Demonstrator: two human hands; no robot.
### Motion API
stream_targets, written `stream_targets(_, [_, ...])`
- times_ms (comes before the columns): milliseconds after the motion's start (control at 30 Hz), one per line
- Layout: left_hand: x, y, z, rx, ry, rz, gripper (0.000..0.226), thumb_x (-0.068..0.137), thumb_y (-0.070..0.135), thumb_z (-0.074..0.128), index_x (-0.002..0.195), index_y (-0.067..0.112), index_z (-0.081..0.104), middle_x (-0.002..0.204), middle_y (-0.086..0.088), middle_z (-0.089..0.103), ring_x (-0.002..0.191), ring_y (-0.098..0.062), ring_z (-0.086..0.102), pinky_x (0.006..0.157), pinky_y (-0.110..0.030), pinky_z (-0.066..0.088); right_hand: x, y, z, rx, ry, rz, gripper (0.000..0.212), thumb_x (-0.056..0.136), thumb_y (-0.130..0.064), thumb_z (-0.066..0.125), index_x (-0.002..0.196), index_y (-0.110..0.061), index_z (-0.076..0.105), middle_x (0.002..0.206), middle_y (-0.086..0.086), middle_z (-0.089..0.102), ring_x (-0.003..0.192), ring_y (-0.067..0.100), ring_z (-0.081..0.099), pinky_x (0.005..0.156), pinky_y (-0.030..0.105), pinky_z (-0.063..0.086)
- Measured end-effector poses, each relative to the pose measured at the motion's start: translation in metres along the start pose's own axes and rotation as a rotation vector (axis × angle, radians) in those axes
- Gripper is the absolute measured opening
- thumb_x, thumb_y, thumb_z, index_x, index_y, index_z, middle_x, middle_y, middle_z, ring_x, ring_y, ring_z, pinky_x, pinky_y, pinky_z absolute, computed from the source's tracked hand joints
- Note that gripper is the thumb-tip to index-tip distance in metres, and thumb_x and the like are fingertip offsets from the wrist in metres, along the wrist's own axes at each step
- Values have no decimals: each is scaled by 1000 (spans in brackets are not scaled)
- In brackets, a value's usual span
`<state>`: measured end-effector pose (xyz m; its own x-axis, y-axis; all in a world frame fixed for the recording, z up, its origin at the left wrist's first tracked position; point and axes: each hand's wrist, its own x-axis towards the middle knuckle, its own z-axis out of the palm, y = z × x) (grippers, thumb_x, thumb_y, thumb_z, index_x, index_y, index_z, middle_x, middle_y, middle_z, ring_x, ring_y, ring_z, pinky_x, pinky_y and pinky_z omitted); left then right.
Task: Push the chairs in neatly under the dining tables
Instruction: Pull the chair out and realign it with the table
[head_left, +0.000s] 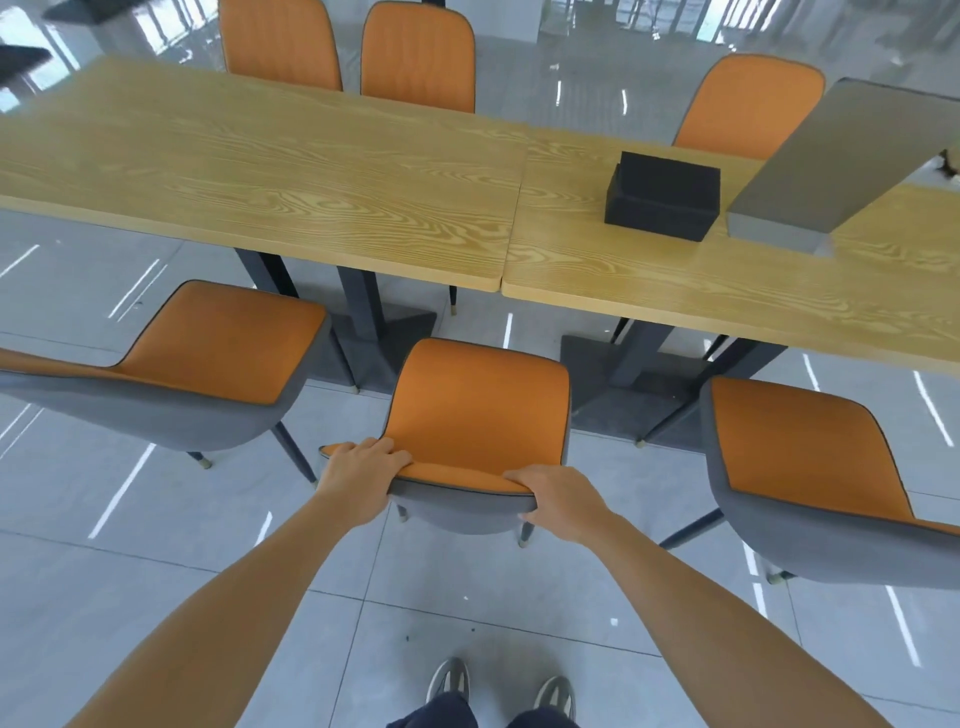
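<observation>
An orange chair with a grey shell, the middle chair (478, 410), stands on the floor just short of the wooden dining table (291, 171). Its seat front lies below the seam between that table and a second wooden table (753, 291). My left hand (358, 467) grips the top edge of the backrest at its left end. My right hand (558, 499) grips the same edge at the right end, fingers curled over the rim. A left chair (208, 353) and a right chair (810, 457) stand pulled out on either side.
Three orange chairs (415, 57) stand on the tables' far side. A black box (665, 195) and a grey slab-like object (841, 156) sit on the right table. Dark table pedestals (374, 322) rise from the glossy tiled floor. My shoes (498, 686) are behind the chair.
</observation>
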<state>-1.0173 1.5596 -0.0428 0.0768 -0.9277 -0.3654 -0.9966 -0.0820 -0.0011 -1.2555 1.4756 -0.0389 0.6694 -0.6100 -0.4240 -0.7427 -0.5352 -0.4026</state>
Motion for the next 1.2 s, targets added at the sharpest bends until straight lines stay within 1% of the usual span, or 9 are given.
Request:
stream_targets(133, [4,-10,0,-42,35,-22,43,89,11,48,128,27,44,119,1,53,116,-20,48,97,-34,35,12,-8,-4,-13,-6,7,46,88,-17,55,131,-31,48,122,-1,59,112,24,54,88,45,50])
stream_targets(267, [15,-19,-5,-55,48,-32,43,89,11,50,128,27,44,117,1,53,115,-21,47,97,-33,34,26,-13,-12,-26,24,-15,46,87,-15,57,132,-25,48,122,2,60,110,25,55,90,37,47])
stream_targets(500, [24,-26,-5,-73,43,-44,48,88,9,51,131,28,42,121,1,50,117,-21,45,99,-35,32,38,-12,-13,-41,37,-29,46,85,-17,60,129,-26,49,119,2,62,106,25,57,86,37,48])
stream_targets(667, [23,-24,-8,-79,28,-41,49,87,14,53,132,27,39,127,1,50,120,-22,45,100,-35,33,39,-12,-12,-93,41,-18,52,85,-22,63,133,-24,44,128,1,58,110,25,55,90,39,48])
stream_targets(733, [21,-22,-11,-83,0,-36,50,87,24,56,134,25,38,131,0,49,123,-22,44,102,-37,33,37,-12,-10,-95,48,6,58,84,-27,64,136,-22,39,135,2,52,118,26,50,97,39,44])
stream_targets(867, [18,-9,-18,-57,-48,-9,61,87,42,55,139,23,30,139,-2,45,129,-23,40,105,-40,31,24,-10,-6,-94,108,65,71,87,-37,59,144,-18,21,151,5,28,136,27,30,110,41,29])
stream_targets(1000, [17,22,-26,-55,-53,39,73,88,48,52,145,23,15,153,-3,26,142,-22,22,113,-47,19,1,3,-5,-61,165,141,78,92,-42,49,148,-19,0,158,6,4,145,25,7,117,44,11])
stream_targets(1100, [21,59,-35,-75,-29,80,80,88,52,50,147,24,5,158,-3,10,146,-23,8,117,-49,12,-23,23,-10,-37,207,199,83,91,-43,49,147,-18,-7,159,7,-4,146,26,1,118,47,10])
stream_targets(1200, [27,107,-45,-99,14,131,82,88,53,49,148,24,1,159,-3,6,147,-24,4,118,-47,11,-51,55,-21,-40,242,275,86,91,-44,49,147,-16,-11,158,9,-8,146,27,-3,118,45,11])
